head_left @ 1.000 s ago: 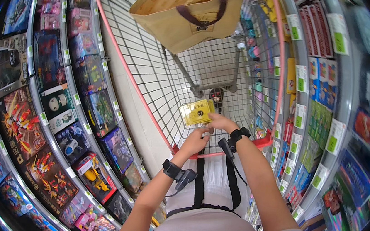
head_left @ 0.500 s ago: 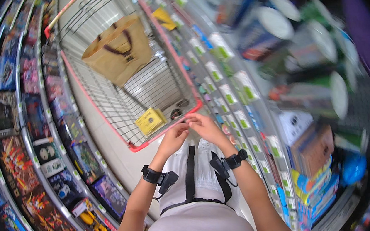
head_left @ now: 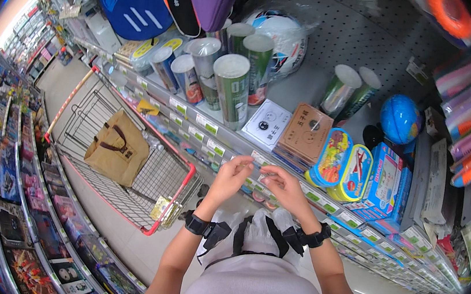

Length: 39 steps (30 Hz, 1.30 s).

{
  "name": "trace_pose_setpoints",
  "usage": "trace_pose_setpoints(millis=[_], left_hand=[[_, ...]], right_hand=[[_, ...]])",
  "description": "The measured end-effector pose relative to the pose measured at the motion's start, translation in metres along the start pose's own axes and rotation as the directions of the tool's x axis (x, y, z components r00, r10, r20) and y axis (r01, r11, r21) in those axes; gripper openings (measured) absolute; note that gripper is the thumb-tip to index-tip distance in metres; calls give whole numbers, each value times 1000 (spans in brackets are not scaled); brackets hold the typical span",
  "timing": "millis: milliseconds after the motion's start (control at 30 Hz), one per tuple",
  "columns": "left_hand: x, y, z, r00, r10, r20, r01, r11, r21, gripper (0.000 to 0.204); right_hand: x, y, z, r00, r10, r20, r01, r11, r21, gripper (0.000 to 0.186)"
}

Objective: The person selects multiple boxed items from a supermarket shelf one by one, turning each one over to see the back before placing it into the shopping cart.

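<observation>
My left hand [head_left: 233,176] is raised in front of the shelf edge, fingers loosely bent and nothing visible in it. Close by on its right, my right hand [head_left: 284,185] is half curled, its fingers apart and no item showing in it. The two hands do not touch. Just beyond them on the shelf lie a white flat box [head_left: 268,125] and a stack of brown flat boxes [head_left: 305,133]. Clear tubes with white lids, among them a green one [head_left: 233,91], stand to the left of these. Yellow-lidded tubs [head_left: 354,173] sit to the right.
A wire shopping cart with a red rim [head_left: 190,177] stands at my left, holding a brown bag [head_left: 122,148] and a small yellow pack [head_left: 160,208]. Toy shelves [head_left: 37,206] line the far left. Racket bags [head_left: 130,1], a wrapped ball [head_left: 276,41] and a blue globe [head_left: 400,119] are on the right-hand shelving.
My view has turned right toward the shelf, so the cart appears farther left. My hands have moved from beside the cart's corner to before the shelf, a little farther apart.
</observation>
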State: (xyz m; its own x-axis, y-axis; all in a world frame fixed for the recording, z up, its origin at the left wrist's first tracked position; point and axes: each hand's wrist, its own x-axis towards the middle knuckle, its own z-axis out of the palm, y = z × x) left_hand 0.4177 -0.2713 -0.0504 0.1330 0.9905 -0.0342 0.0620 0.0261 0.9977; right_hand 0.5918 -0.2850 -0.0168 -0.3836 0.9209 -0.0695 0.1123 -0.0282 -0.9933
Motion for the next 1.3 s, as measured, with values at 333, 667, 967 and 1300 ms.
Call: trace_pose_setpoints(millis=[333, 667, 967, 1300], left_hand=[[17, 32, 43, 994, 110, 24, -109, 993, -39, 44], [30, 33, 49, 994, 106, -2, -106, 994, -16, 52], [27, 48, 58, 995, 88, 50, -86, 995, -48, 56], [21, 54, 56, 996, -65, -59, 35, 912, -408, 28]], right_hand=[[-40, -14, -33, 967, -146, -207, 167, 982, 84, 15], [-41, -15, -44, 885, -221, -410, 247, 969, 11, 33], [-41, -13, -45, 924, -189, -332, 214, 976, 39, 26], [-47, -15, -45, 925, -215, -313, 241, 970, 46, 18]])
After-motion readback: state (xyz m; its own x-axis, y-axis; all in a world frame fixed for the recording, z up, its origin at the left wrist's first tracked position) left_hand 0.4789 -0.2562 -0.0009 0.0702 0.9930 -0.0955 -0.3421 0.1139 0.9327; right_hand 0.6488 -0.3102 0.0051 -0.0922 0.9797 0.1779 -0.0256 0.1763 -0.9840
